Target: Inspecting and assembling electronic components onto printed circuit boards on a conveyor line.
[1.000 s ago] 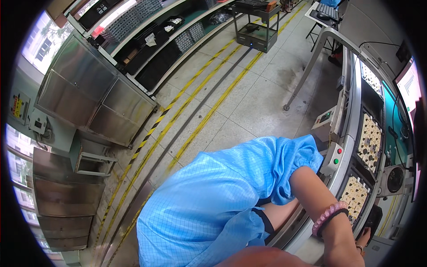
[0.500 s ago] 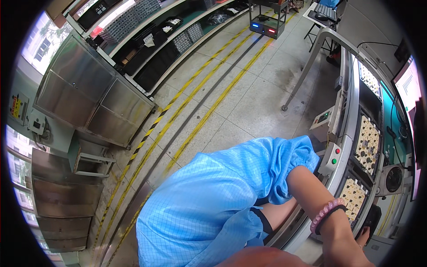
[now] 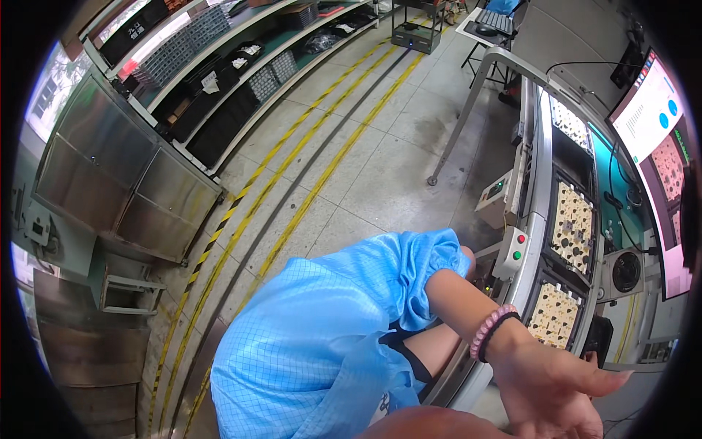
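My left hand [image 3: 548, 384] reaches across the lower right, with a pink beaded bracelet and a dark band at the wrist. Its thumb stands out to the right and its fingers point down, partly cut off by the lower rim. It appears open, and I see nothing in it. Just beyond the wrist lies a cream panel [image 3: 553, 314] dotted with dark parts, set in a dark frame on the conveyor. A second such panel [image 3: 572, 228] sits farther along. Behind my left thumb shows a bit of finger, perhaps my right hand [image 3: 591, 359]; the remainder is hidden.
A control box [image 3: 510, 253] with red and green buttons stands at the conveyor's near side. Beyond the panels are a round black fan [image 3: 627, 271] and a monitor [image 3: 662, 161]. Shelves [image 3: 241, 80], steel cabinets [image 3: 110, 161] and a dark cart [image 3: 415, 33] stand across the taped floor.
The view has swung right, so more of the monitor shows. My left hand has come up and turned, bringing its thumb and fingers into sight. The cart's blue and red lights look dimmer.
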Available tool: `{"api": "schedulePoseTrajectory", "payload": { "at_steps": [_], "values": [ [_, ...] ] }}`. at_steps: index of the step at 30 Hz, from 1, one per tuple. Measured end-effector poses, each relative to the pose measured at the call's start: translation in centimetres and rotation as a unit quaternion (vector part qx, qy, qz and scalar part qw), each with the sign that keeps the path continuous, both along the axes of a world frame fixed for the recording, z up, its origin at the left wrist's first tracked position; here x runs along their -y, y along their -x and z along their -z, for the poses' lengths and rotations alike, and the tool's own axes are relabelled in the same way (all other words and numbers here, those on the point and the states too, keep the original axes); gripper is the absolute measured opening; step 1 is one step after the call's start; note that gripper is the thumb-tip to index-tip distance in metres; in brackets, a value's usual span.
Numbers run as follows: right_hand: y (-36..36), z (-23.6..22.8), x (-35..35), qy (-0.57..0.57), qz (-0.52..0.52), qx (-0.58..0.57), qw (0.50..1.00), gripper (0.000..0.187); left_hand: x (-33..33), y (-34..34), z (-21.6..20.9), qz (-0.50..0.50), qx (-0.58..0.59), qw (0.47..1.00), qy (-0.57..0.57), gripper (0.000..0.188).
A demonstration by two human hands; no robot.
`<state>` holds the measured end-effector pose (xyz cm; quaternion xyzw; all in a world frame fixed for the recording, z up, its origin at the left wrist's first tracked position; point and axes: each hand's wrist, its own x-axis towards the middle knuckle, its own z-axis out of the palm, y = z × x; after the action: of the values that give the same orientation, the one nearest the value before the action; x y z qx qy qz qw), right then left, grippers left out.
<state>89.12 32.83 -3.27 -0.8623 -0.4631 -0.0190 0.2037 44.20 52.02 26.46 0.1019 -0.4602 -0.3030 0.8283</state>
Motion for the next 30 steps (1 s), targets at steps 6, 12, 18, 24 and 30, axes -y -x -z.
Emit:
{"api": "schedulePoseTrajectory", "payload": {
  "at_steps": [6,12,18,24,30],
  "values": [
    [3.9,-1.7,1.1,-0.009,-0.004,-0.035,0.999,0.015,-1.2,-2.2,2.7,-0.147,-0.058,0.987,0.013,0.079],
    [4.9,-6.3,12.2,0.112,0.151,0.034,0.982,0.013,-5.7,-3.0,5.4,-0.450,-0.252,0.854,-0.064,0.071],
    [7.6,-8.3,14.3,0.149,0.240,0.009,0.959,0.013,-3.7,-4.1,5.5,-0.435,-0.262,0.857,-0.089,0.069],
    [7.7,-8.0,13.2,0.132,0.228,-0.003,0.965,0.013,-3.3,-4.0,5.6,-0.446,-0.261,0.849,-0.105,0.070],
    [7.4,-8.1,12.7,0.127,0.226,-0.012,0.966,0.014,-3.3,-4.7,5.9,-0.450,-0.247,0.849,-0.125,0.069]
  ]
}}
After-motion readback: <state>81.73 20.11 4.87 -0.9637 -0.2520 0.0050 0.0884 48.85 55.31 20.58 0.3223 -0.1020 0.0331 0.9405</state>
